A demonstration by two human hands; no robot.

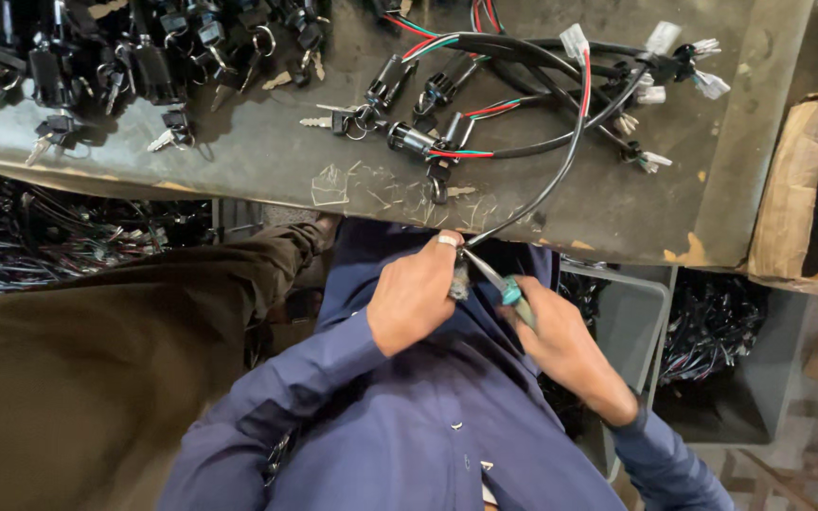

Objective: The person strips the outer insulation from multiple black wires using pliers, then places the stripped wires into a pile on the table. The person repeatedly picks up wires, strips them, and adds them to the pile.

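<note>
My left hand (416, 295), with a ring on one finger, is closed around a small dark connector (460, 281) at the end of a black cable (560, 170). My right hand (568, 352) grips a screwdriver with a teal handle (513, 292). Its metal shaft (481, 267) points at the connector, and the tip meets it just below the table edge. The cable runs up onto the grey table (267, 161) into a wire harness with white plugs (660, 40) and black ignition locks (411, 139).
Several black locks with keys (158, 71) are heaped at the table's far left. A torn cardboard box (802, 189) stands at the right. Bundles of wires (59, 237) lie under the table. A grey bin (631, 312) is by my right side, and a brown-trousered leg (97, 350) fills the left.
</note>
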